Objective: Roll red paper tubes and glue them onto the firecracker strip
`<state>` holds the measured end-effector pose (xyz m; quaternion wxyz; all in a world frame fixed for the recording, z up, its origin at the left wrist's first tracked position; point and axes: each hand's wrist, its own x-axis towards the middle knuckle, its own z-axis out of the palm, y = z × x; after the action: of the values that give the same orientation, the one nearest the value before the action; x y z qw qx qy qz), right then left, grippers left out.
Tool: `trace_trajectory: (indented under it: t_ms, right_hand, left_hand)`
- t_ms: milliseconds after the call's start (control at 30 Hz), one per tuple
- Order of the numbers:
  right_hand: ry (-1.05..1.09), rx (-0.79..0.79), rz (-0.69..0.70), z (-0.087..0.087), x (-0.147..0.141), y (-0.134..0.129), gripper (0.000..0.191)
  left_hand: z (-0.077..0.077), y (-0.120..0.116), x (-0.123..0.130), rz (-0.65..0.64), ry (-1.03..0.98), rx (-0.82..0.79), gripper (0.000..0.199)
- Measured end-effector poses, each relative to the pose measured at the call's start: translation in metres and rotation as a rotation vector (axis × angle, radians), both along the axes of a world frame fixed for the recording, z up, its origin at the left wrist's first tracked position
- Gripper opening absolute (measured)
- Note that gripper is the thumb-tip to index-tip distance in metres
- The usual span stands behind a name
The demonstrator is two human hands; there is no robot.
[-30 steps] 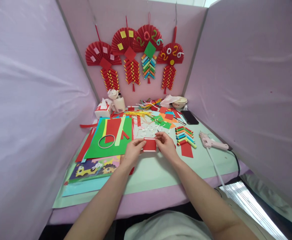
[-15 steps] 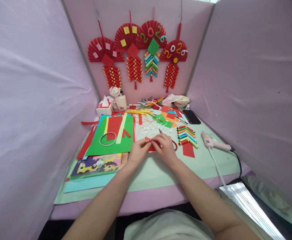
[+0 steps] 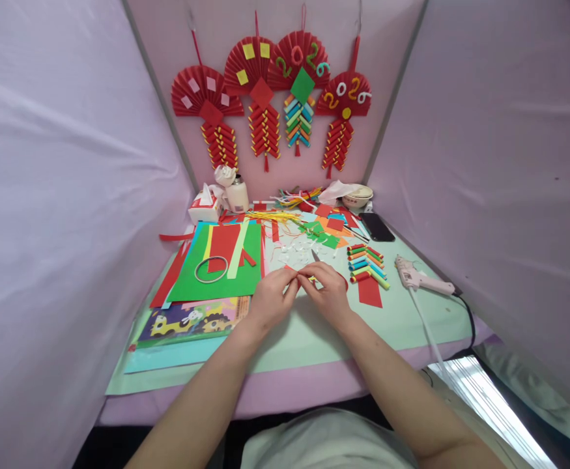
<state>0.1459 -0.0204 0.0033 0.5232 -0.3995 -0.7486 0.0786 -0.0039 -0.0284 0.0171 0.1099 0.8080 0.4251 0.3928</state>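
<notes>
My left hand (image 3: 275, 291) and my right hand (image 3: 327, 290) meet over the table, thumb and fingers pinched together at the tips. Between them is a small piece of red paper (image 3: 289, 268), mostly covered by the fingers. A bit of yellow shows under the right fingers. Partly beneath my right hand lies a pair of scissors (image 3: 315, 255), blade tip pointing away and red handle at the hand's right side. Right of it, coloured paper rolls (image 3: 365, 266) form a slanted double row on a red paper strip (image 3: 370, 293).
Left lie stacked coloured sheets (image 3: 182, 283) with a tape ring (image 3: 211, 269) on top, and a picture pack (image 3: 191, 319). A glue gun (image 3: 424, 280) and phone (image 3: 377, 227) are right. Behind stand a tissue box (image 3: 205, 205), jar (image 3: 237, 195) and bowl (image 3: 357, 197). Red fan decorations (image 3: 299, 62) hang above.
Both hands have shifted slightly right and the fingertips have closed in. The red paper below the fingers is now largely out of sight. The view has tilted a little.
</notes>
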Motion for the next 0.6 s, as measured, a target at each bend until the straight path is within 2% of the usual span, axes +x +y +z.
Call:
trace_trajectory:
  t_ms: [400, 600]
  right_hand:
    - [-0.031, 0.032, -0.032, -0.0016, -0.0004, 0.0016, 0.010]
    - [-0.045, -0.001, -0.032, -0.0010, 0.0010, 0.0017, 0.010]
  left_hand:
    - [0.0016, -0.0004, 0.0004, -0.047, 0.018, -0.007, 0.019]
    - [0.0010, -0.0004, 0.0017, -0.043, 0.021, -0.029, 0.019]
